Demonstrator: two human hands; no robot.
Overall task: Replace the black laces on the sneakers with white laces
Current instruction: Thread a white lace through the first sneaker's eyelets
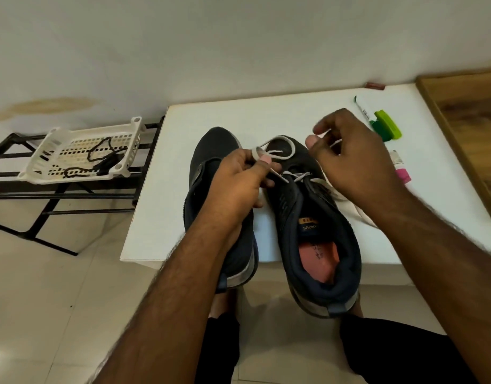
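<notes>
Two dark sneakers stand side by side on the white table, heels toward me. The right sneaker shows a pink insole and has a white lace threaded through its front eyelets, looping above the toe. My left hand pinches one strand of that lace between thumb and fingers, over the left sneaker. My right hand hovers over the right sneaker's toe and pinches the other strand. The black laces lie in a white plastic basket at the left.
The basket sits on a black metal rack left of the table. Green markers, a white pen and a pink-capped tube lie at the table's right. A wooden board borders the right edge. My knees are below.
</notes>
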